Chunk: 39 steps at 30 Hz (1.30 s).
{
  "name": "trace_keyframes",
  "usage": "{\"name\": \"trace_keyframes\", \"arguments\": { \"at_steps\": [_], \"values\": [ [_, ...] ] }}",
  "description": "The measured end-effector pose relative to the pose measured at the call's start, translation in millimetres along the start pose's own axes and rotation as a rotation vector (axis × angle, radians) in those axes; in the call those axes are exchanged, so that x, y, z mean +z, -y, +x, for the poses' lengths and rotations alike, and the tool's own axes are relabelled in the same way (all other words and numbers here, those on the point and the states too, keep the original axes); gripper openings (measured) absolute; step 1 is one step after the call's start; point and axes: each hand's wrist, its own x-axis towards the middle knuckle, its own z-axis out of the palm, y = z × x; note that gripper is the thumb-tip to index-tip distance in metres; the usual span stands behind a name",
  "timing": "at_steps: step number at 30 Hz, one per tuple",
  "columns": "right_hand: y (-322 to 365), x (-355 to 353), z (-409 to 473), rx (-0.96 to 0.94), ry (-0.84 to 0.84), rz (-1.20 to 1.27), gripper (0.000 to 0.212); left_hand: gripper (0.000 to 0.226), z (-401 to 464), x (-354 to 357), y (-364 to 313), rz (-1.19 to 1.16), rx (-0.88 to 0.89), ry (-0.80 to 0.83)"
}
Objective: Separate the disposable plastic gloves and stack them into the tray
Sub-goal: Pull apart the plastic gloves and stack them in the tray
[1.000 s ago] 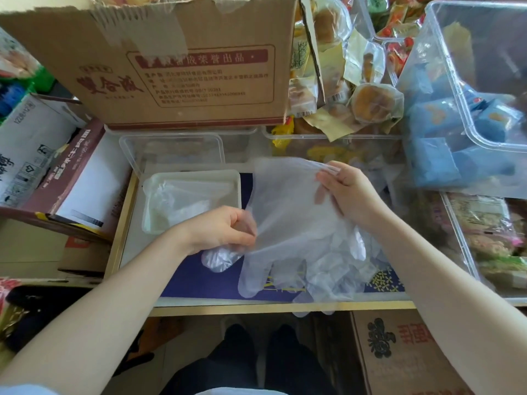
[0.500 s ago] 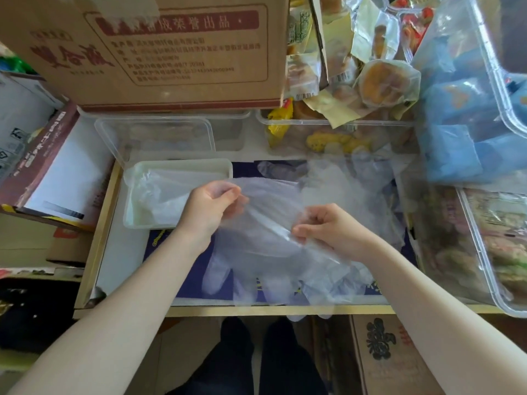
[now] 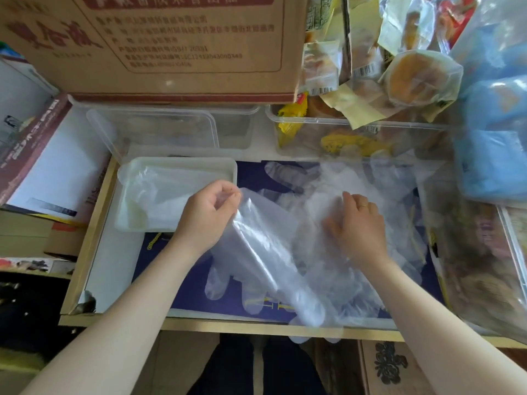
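A clear plastic glove (image 3: 262, 252) hangs slanted over the dark blue mat, its cuff pinched by my left hand (image 3: 209, 215) and its fingers pointing toward the front edge. My right hand (image 3: 356, 223) lies on the heap of loose clear gloves (image 3: 342, 280) to the right, fingers curled into the plastic. The white tray (image 3: 134, 223) sits left of the mat, just beyond my left hand, with gloves (image 3: 168, 189) lying flat inside it. More gloves spread toward the back right (image 3: 299, 175).
A big cardboard box (image 3: 171, 47) looms at the back. Clear plastic bins (image 3: 171, 129) stand behind the tray, and one with packed snacks (image 3: 356, 138) behind the mat. Blue packets (image 3: 493, 138) and another bin crowd the right. A maroon box (image 3: 34, 155) sits left.
My left hand has drawn the glove's cuff leftward toward the tray. My right hand has let go of the lifted glove and come down onto the heap on the right.
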Motion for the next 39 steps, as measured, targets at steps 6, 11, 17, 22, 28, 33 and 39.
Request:
{"name": "trace_keyframes", "arguments": {
  "at_steps": [6, 11, 17, 22, 28, 33, 39],
  "values": [
    [-11.1, 16.8, 2.3, -0.101, -0.194, 0.102, 0.009, 0.014, -8.6, 15.1, -2.3, 0.088, 0.037, 0.233],
    [-8.9, 1.3, -1.4, -0.225, -0.343, 0.304, 0.01, 0.011, -3.4, 39.4, -8.5, 0.109, 0.186, 0.332],
    [-9.4, -33.3, -26.8, -0.62, -0.685, 0.013, 0.013, 0.01, 1.3, 63.2, -38.0, -0.066, 0.216, 0.399],
    [-15.7, -34.3, -35.7, -0.691, -0.673, 0.12, 0.02, 0.011, 3.1, 70.7, -48.1, -0.159, 0.139, 0.462],
    [-23.4, -55.9, -43.0, 0.087, 0.069, 1.413, 0.085, 0.012, -7.0, 66.7, -55.0, -0.261, 0.197, 0.304],
    [-20.5, -74.3, -34.3, 0.051, 0.213, 1.756, 0.043, 0.014, -10.0, 56.8, -64.7, -0.323, 0.211, 0.188],
    [-9.9, -120.6, -23.6, 0.117, 0.068, 1.838, 0.024, 0.019, -13.1, 37.3, -62.4, -0.162, 0.21, -0.008]
  ]
}}
